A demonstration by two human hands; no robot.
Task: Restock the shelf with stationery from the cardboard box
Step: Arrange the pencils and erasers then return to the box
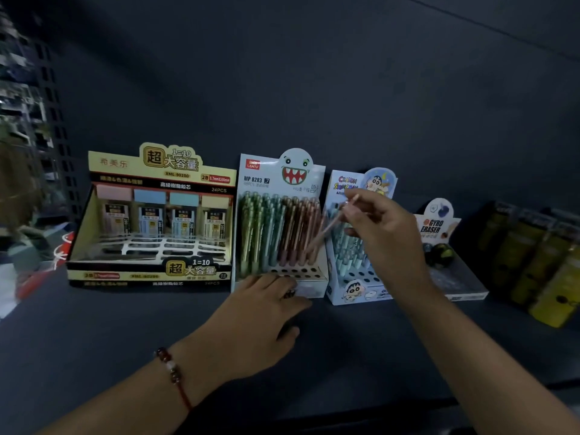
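Note:
A white monster-face pencil display box (309,183) stands on the dark shelf (110,324), filled with green, teal and pink mechanical pencils (276,230). My right hand (386,233) pinches a pink pencil (326,232), tilted, its lower end over the box's right rows. My left hand (266,312) rests against the box's front lower edge, fingers on it. The cardboard box is out of view.
A yellow lead-refill display (150,215) stands to the left, a blue cartoon pencil box (351,277) and a gyro eraser box (445,246) to the right, then yellow packets (539,265). Dark back panel behind; pegboard upright (53,120) at left.

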